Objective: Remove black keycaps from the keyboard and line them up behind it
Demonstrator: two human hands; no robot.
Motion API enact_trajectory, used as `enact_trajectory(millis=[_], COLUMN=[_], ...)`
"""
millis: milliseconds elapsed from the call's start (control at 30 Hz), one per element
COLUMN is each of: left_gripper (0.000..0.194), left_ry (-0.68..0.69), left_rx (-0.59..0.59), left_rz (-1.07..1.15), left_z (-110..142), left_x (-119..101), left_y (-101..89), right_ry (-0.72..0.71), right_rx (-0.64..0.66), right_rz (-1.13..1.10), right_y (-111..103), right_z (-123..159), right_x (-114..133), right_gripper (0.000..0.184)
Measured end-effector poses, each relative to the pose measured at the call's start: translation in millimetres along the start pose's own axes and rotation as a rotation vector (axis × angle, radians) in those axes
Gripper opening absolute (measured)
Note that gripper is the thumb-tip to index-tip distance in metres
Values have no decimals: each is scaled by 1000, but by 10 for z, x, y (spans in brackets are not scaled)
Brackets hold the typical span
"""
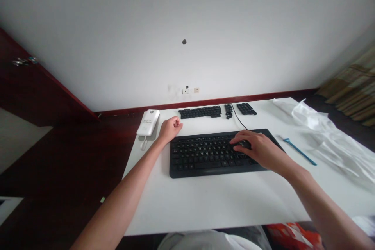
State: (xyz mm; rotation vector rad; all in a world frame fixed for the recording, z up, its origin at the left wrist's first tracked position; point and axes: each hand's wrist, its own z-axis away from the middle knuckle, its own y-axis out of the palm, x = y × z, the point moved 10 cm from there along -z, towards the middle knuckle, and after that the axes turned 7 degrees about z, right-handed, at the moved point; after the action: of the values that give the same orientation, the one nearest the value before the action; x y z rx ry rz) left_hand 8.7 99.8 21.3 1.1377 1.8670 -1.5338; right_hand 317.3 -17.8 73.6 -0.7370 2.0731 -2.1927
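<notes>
A black keyboard (205, 154) lies across the middle of a white table (205, 203). My right hand (258, 149) rests on the keyboard's right half, fingers curled down onto the keys with a dark keycap-like piece under the fingertips. My left hand (170, 128) sits on the table just past the keyboard's upper left corner, closed in a loose fist; nothing shows in it. Rows of loose black keycaps (200, 112) lie behind the keyboard, with smaller keycap groups (246, 108) to their right.
A white telephone (148, 122) sits at the table's left edge. A blue thin tool (299, 151) lies right of the keyboard, beside crumpled clear plastic wrap (325, 133). A black cable (238, 119) runs back from the keyboard. White wall behind, dark floor left.
</notes>
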Motion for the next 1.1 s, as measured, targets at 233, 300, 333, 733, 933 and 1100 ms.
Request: enact_trajectory(millis=[233,300,333,733,933,1100], left_gripper=[19,20,20,20,19,19], left_ry=[-3,-3,-4,1,-5,-6], left_rx=[0,-2,-3,-5,-4,-2], left_rz=[5,0,-3,-2,0,-4], left_z=[1,1,2,5,0,-1], left_x=[19,17,14,11,31,28], left_y=[7,7,6,-5,1,0], right_ry=[152,170,169,38,21,50], right_rx=[-56,-37,-28,22,59,121], right_rz=[-210,-200,-196,-51,77,220], right_y=[114,160,173,201,272,305], right_z=[267,285,286,153,124,86], right_x=[-182,-200,-196,-1,31,86], right_gripper=[33,31,30,17,16,15])
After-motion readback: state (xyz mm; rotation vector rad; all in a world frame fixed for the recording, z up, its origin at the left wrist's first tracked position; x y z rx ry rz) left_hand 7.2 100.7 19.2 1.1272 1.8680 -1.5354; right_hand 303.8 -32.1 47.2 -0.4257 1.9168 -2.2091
